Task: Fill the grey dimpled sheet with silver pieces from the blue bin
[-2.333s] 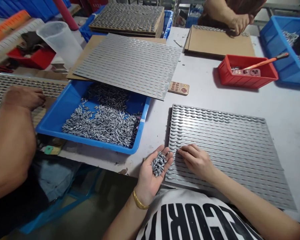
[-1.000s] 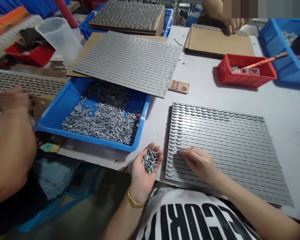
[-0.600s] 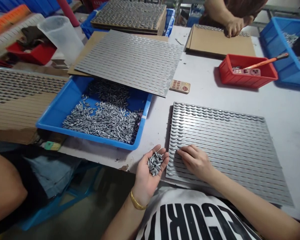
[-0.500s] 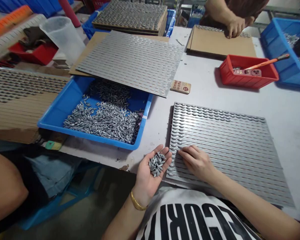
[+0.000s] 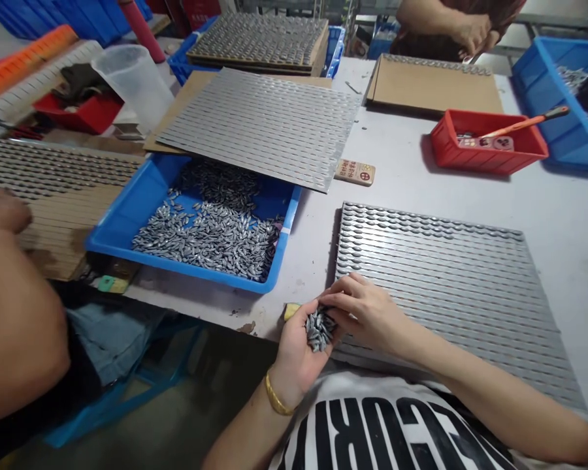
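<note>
Head view: left hand (image 5: 296, 352) palm-up, cupped, fingers (image 5: 294, 321) curled round pile of grey metal slugs (image 5: 319, 330), just beside near corner of dimpled metal plate (image 5: 451, 281). Right arm bent across body, right hand (image 5: 367, 312) over pile, fingers (image 5: 337, 301) closed in, possibly pinching slugs; hard to tell. Low cupped palm held pieces together well.

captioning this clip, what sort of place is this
Likely a small factory workshop: a blue plastic tray heaped with small grey metal pieces, a slotted grey metal sheet on a pale worktable, and another person's hand across it.
</note>
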`<state>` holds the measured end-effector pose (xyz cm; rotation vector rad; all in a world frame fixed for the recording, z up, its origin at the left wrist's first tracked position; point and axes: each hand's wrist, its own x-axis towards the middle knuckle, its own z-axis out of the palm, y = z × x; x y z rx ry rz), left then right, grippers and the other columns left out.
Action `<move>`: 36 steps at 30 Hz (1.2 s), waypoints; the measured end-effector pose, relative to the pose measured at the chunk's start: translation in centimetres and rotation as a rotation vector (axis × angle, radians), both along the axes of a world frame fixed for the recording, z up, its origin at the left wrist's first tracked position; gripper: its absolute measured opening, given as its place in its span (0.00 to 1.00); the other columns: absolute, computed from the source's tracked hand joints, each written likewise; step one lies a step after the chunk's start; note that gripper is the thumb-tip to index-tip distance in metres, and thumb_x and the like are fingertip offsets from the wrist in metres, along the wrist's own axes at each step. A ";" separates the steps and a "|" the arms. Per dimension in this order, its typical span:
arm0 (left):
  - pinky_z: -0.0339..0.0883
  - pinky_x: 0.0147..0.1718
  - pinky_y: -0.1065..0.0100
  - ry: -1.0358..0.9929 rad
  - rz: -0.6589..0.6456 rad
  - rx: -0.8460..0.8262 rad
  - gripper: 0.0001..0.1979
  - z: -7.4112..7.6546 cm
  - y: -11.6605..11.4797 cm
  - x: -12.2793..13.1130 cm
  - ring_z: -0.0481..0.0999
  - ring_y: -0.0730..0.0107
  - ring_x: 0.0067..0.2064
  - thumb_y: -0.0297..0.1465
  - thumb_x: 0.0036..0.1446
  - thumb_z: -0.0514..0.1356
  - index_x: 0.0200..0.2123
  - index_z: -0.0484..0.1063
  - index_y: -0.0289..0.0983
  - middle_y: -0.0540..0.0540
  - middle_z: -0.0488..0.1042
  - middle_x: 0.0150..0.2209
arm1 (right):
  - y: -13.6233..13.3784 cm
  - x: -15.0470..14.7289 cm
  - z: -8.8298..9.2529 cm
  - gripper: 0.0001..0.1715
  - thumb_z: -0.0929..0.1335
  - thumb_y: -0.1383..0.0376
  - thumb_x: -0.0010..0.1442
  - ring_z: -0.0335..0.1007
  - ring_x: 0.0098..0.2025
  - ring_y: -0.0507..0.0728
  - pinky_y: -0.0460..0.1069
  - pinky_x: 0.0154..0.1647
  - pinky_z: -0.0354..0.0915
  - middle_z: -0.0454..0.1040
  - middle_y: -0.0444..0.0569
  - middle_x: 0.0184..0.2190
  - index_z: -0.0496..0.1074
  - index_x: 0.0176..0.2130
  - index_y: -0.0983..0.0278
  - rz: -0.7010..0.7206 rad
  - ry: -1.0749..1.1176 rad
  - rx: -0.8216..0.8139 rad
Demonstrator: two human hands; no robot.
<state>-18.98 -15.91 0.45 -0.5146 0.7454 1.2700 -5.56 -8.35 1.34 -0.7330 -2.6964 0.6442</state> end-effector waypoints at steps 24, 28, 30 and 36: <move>0.73 0.49 0.56 0.113 0.044 -0.093 0.18 -0.1 -0.3 -2.2 0.75 0.49 0.52 0.24 0.58 0.56 0.51 0.71 0.27 0.33 0.76 0.49 | -1.8 7.7 -3.1 0.13 0.63 0.76 0.61 0.63 0.38 0.60 0.53 0.37 0.62 0.71 0.55 0.37 0.73 0.42 0.68 -0.120 -0.313 0.329; 0.74 0.49 0.56 0.119 0.042 -0.092 0.17 -0.1 -0.5 -2.2 0.75 0.48 0.52 0.24 0.58 0.55 0.51 0.71 0.27 0.33 0.76 0.49 | -1.5 7.8 -2.2 0.20 0.62 0.78 0.59 0.62 0.35 0.60 0.53 0.34 0.61 0.70 0.55 0.34 0.70 0.50 0.70 -0.076 -0.376 0.361; 0.74 0.49 0.56 0.119 0.048 -0.091 0.17 -0.2 -0.6 -2.2 0.75 0.48 0.52 0.24 0.58 0.55 0.51 0.71 0.27 0.33 0.76 0.49 | -1.4 8.0 -1.9 0.24 0.62 0.80 0.56 0.62 0.35 0.60 0.52 0.31 0.60 0.70 0.55 0.34 0.69 0.52 0.70 -0.075 -0.374 0.321; 0.74 0.47 0.56 0.052 0.061 -0.074 0.16 -0.3 -0.5 -2.4 0.75 0.48 0.52 0.24 0.58 0.56 0.49 0.72 0.27 0.32 0.76 0.49 | -1.3 8.4 -1.7 0.12 0.60 0.74 0.62 0.68 0.35 0.57 0.50 0.32 0.62 0.73 0.50 0.34 0.69 0.41 0.63 -0.203 -0.232 -0.026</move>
